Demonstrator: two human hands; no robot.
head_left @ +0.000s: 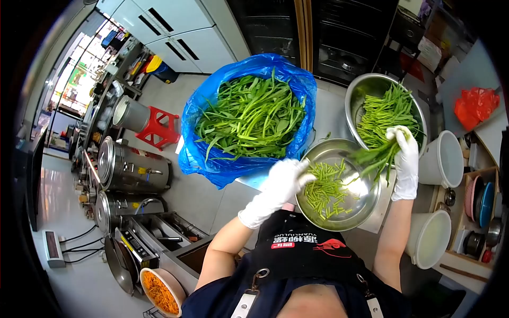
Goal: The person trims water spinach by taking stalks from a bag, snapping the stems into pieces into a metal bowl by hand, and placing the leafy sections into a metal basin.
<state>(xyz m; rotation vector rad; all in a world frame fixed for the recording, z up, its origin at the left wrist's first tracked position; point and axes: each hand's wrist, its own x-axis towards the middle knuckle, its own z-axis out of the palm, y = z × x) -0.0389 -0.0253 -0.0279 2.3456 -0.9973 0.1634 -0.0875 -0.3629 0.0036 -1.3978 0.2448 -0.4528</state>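
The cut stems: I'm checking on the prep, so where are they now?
Right of centre in the head view, the cut stems lie in the nearer steel bowl, between the left hand and right hand.

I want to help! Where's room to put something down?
On the table: between blue bag and back bowl, and a strip right of the front bowl. Floor by the red stool looks bare. Crowded: around left hand and right hand.

Between the blue bag (193,153) and the upper steel bowl (351,114), a narrow gap is left. The lower steel bowl (366,204) is closely crowded by both; passage rightward is obstructed by white buckets (442,159).
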